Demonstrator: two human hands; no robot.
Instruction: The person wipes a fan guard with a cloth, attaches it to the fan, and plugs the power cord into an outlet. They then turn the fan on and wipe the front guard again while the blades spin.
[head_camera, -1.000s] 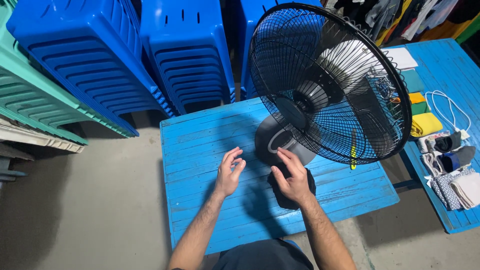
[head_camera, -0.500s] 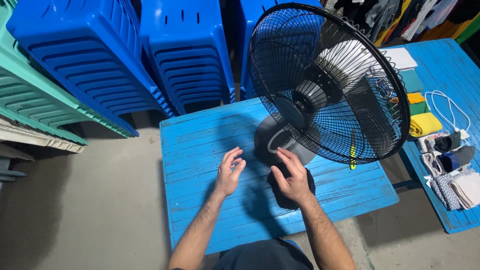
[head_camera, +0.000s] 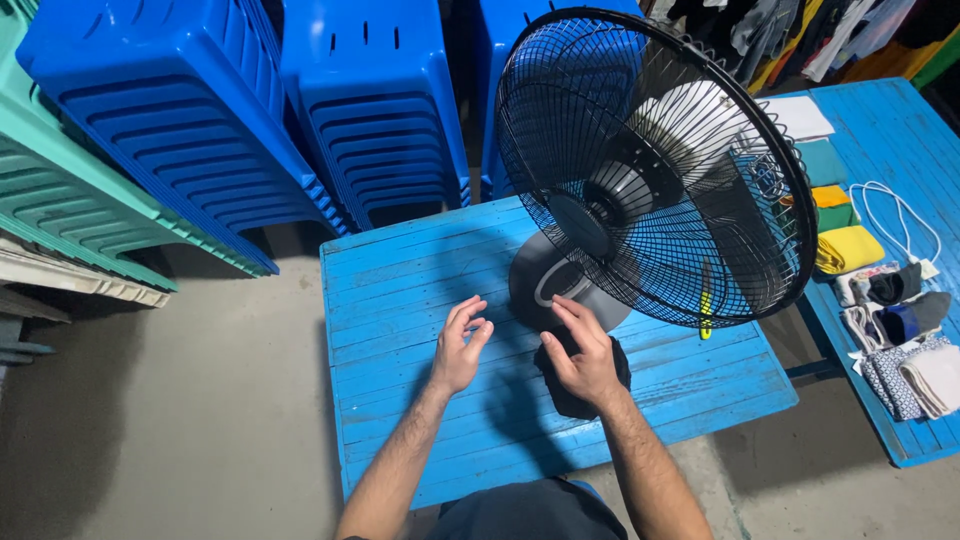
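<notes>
A black table fan with a round wire grille stands on a blue wooden table, its grey base near the table's middle. My right hand lies over a dark cloth just in front of the fan's base, fingers pointing at the base. My left hand hovers open over the bare planks, a little left of the base, holding nothing. Whether the right hand grips the cloth or only rests on it cannot be told.
Stacks of blue plastic chairs and green ones lean behind and to the left. A second blue table on the right carries folded cloths, a white cable and small items. Grey concrete floor surrounds the table.
</notes>
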